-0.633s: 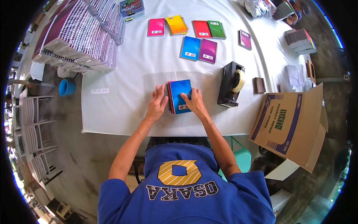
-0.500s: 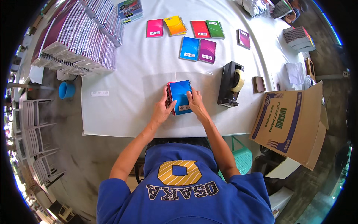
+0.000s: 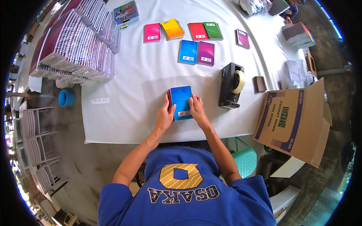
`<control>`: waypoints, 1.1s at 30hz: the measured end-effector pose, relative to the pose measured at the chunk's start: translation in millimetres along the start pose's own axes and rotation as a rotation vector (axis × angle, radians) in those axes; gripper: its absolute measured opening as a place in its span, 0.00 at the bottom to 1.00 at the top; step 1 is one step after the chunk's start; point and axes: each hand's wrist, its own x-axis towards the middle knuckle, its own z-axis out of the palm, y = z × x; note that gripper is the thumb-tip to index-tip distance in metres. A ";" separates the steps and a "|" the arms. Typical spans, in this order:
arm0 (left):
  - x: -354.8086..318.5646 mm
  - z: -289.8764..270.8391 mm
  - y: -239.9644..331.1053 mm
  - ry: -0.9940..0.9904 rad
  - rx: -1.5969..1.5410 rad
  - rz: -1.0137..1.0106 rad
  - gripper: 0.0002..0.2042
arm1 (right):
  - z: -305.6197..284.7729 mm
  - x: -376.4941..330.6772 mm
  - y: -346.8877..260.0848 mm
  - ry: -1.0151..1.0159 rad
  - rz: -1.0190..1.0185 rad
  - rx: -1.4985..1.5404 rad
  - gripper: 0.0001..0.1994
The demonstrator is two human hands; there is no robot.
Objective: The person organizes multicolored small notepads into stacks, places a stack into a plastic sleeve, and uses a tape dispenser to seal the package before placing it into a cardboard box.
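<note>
Blue notebook stack: a small stack of spiral pocket notebooks [image 3: 181,102], blue cover on top with a red one showing at its left edge, lies just left of the frame's centre on the white worktop [image 3: 124,98].
Left hand: the left hand [image 3: 164,116] is pressed against the stack's left edge, fingers together and nearly straight, thumb resting on the lower left of the blue cover; it clasps the stack's side rather than closing round it.
Right hand: the right hand [image 3: 197,109] lies along the stack's right edge, fingers extended upward beside the spiral binding, a ring on one finger; with the left hand it squeezes the stack between the two palms.
Tape dispenser: a black desk tape dispenser [image 3: 230,86] with a roll of tape stands just right of the right hand, apart from it.
Loose notebooks: above the stack lie a blue notebook [image 3: 187,51] and a purple notebook [image 3: 206,53] side by side; higher up, a row of pink [image 3: 152,32], orange [image 3: 172,28], red [image 3: 198,31] and green [image 3: 212,30] ones; a dark purple one [image 3: 242,38] sits further right.
Large stacks: long rows of spiral notebooks [image 3: 75,49] fill the upper left of the frame.
Cardboard box: an open brown carton [image 3: 290,120] stands at the right, off the worktop's edge.
Blue cup: a small blue cup [image 3: 66,98] sits at the left, beside the worktop.
</note>
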 end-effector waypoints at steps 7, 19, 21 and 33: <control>-0.5 4.6 -24.4 0.183 -0.024 0.202 0.32 | -47.4 -46.0 23.1 0.399 0.034 -0.509 0.18; 53.2 8.4 111.4 -0.185 1.018 0.868 0.39 | -62.3 -71.9 1.7 0.468 -0.006 0.095 0.19; 78.4 33.3 138.7 -0.436 1.062 1.053 0.39 | -64.5 -74.8 -0.1 0.505 -0.105 -0.036 0.19; 15.6 65.1 101.7 -0.340 0.515 0.148 0.41 | -61.2 -65.6 7.0 0.528 -0.015 0.193 0.16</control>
